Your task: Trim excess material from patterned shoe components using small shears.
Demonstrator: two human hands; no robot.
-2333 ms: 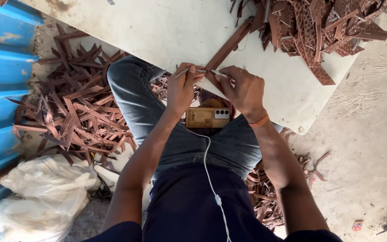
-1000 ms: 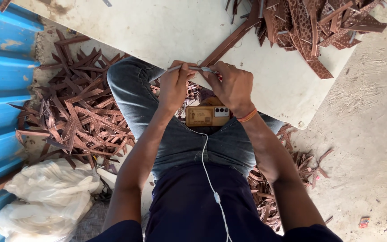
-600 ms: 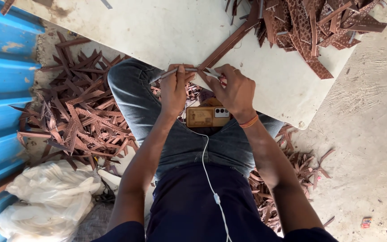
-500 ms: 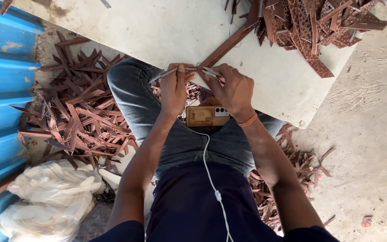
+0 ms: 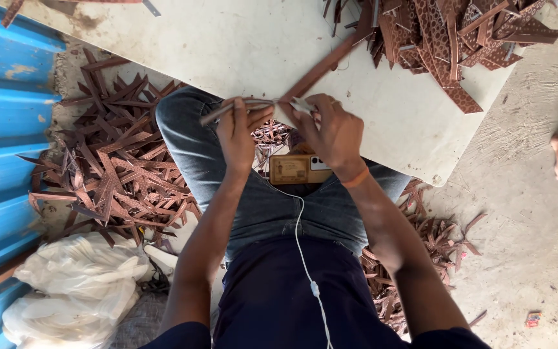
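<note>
Gripping a long brown strip [image 5: 321,68] at the near edge of the pale board [image 5: 227,45], your right hand [image 5: 330,132] pinches its lower end while your left hand [image 5: 237,129] closes on a thin rod-like tool [image 5: 227,111] laid against it. Both hands sit close together above your lap, where a phone [image 5: 299,169] rests. More brown strips [image 5: 447,32] pile at the board's far right corner.
</note>
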